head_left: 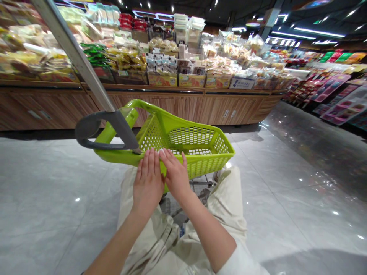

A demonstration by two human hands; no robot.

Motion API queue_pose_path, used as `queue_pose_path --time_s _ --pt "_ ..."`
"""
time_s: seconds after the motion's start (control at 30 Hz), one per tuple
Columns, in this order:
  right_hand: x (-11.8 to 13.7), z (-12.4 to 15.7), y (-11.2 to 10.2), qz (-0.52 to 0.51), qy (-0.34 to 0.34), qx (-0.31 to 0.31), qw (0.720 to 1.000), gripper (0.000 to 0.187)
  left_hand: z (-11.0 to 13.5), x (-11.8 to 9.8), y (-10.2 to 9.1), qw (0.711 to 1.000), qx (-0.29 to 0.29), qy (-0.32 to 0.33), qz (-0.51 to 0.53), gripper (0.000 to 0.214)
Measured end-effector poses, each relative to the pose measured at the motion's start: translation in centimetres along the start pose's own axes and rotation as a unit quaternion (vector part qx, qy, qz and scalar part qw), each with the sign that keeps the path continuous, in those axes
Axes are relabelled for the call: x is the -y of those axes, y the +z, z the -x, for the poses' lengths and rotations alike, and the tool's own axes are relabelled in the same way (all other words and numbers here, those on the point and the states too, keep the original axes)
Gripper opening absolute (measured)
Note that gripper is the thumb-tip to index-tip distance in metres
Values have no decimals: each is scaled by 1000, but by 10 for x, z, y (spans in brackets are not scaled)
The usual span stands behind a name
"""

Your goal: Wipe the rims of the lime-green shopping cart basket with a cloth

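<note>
Since you look down from above, the entry runs left to right. Far left: a polished pale floor (43,198) beneath a wood-fronted display counter (48,109) piled with bagged snacks (37,57). Next: a long metal pole (74,53) ending in a grey grip (94,128), seemingly part of the cart, though the view distorts it. Centre: your left hand (147,183) lies flat on the near rim of a lime-green plastic basket (189,135), which sits on a wire cart frame (200,184) in front of you. Your right hand (176,177) lies open just beside it on the same rim, the two close together, neither clamped. Below: your beige trousers (226,206). Far right: shelves of pink-packaged goods (335,91).
</note>
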State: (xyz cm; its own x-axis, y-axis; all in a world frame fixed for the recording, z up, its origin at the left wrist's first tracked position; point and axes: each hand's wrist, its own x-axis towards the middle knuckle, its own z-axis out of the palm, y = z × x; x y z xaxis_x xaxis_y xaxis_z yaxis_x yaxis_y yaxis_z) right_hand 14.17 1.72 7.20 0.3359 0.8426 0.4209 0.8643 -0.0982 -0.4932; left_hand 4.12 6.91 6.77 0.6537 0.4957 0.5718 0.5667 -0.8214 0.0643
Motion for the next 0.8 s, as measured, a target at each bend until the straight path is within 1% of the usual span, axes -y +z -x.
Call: queue_pose_path --time_s 0.03,0.1,0.17,0.23,0.27,0.3,0.33,0.37,0.43,0.5,0.57,0.6,0.67,0.73,0.8 --pt "-8 5 -1 9 10 -6 1000 76 0 0 0 1000 2 0 -3 72" --pt "-36 18 -5 34 49 -29 998 79 0 0 -1 1000 7 0 -11 72" --pt "-66 32 -11 60 110 -62 990 79 0 0 -1 1000 13 1 -19 72" --pt "-86 40 -15 80 172 -91 978 75 -1 -1 -1 1000 17 -1 -22 72" --pt "-88 40 -16 86 191 -99 973 74 -1 -1 -1 1000 18 -2 -23 72" --pt "-85 38 -16 86 198 -98 971 74 -1 -1 -1 1000 18 -4 -22 73" --pt "-77 33 -14 82 191 -90 974 75 -2 -2 -1 1000 17 -4 -21 73" --pt "-65 27 -11 71 170 -75 980 76 -2 -2 -1 1000 17 -5 -20 73" --pt "-35 14 -3 40 101 -39 993 77 -2 -2 -1 1000 14 -6 -18 72" --pt "-8 4 5 12 38 -19 999 76 -1 -2 0 1000 13 -5 -21 69" --pt "3 2 10 3 8 -18 1000 76 0 -1 0 999 13 -1 -30 67" --pt "0 4 11 7 8 -25 1000 77 0 -1 0 999 15 0 -36 67" --pt "-18 15 9 24 27 -45 998 81 1 0 -2 999 18 2 -47 69" --pt "-47 28 4 53 71 -70 994 84 1 0 -2 998 22 4 -51 71" --pt "-73 39 -3 84 130 -93 984 85 0 -1 -2 999 22 4 -50 72"
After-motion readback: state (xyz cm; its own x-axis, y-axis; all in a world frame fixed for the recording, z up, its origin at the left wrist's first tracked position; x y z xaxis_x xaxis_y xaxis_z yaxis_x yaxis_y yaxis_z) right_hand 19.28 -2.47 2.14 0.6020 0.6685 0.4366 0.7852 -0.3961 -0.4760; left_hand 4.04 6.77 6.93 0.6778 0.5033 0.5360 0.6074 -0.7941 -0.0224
